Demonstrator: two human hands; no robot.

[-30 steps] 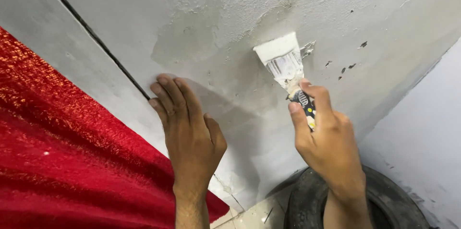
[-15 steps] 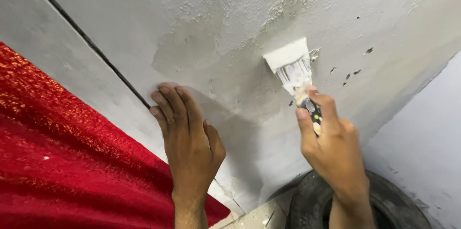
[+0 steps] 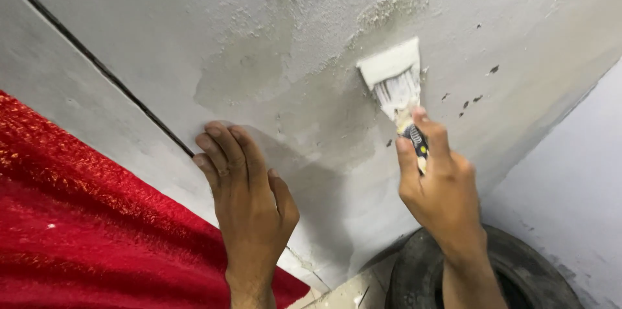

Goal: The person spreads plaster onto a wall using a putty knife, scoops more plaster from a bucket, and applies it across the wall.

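The right hand point(image 3: 440, 186) grips a putty knife point(image 3: 398, 89) by its dark handle, fingers curled tight round it and the forefinger laid along the top. The blade, coated white, lies flat against the wall point(image 3: 291, 37) right of centre, its wide edge pointing up and away, just below a rough, pitted patch point(image 3: 389, 8) of plaster.

The left hand point(image 3: 249, 192) rests flat on the wall to the left of the knife — fingers straight and held close together, thumb out to the right, holding nothing. Its fingertips lie just beside a thin dark seam point(image 3: 97, 63) that runs slantwise down the wall from the upper left.

Between the hands the wall shows a damp, darker grey smear point(image 3: 272, 82). A few small dark chips point(image 3: 476, 98) dot the plaster right of the blade.

Red glittery cloth point(image 3: 84, 231) fills the near left. A black tyre point(image 3: 518, 276) lies near right, under the right wrist — beside a paler wall point(image 3: 576, 173).
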